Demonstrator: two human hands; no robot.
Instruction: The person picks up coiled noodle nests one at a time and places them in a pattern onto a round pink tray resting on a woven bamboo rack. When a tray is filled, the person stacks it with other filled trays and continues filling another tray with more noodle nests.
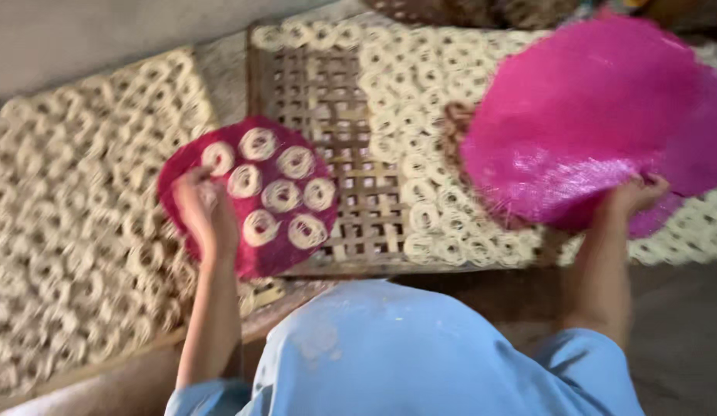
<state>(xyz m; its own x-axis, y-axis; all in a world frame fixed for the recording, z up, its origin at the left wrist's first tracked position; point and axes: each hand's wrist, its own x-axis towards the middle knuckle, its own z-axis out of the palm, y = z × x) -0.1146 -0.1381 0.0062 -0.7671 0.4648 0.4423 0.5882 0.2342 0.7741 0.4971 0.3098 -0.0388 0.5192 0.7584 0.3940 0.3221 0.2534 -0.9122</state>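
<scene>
My left hand [203,212] grips the near edge of a round dark-pink woven mat [277,254] that carries several pale noodle coils [281,195]. It is held over the gap between two bamboo trays. My right hand [634,196] holds the lower edge of a stack of bright-pink round mats [597,115], which are bare on top and tilted over the right-hand tray. Both arms wear light-blue short sleeves.
A bamboo lattice tray [339,162] lies in the middle, partly covered with rows of noodle coils [420,108]. A second tray [73,231] at the left is full of coils. A grey wall runs along the top left; brown floor shows at the lower right.
</scene>
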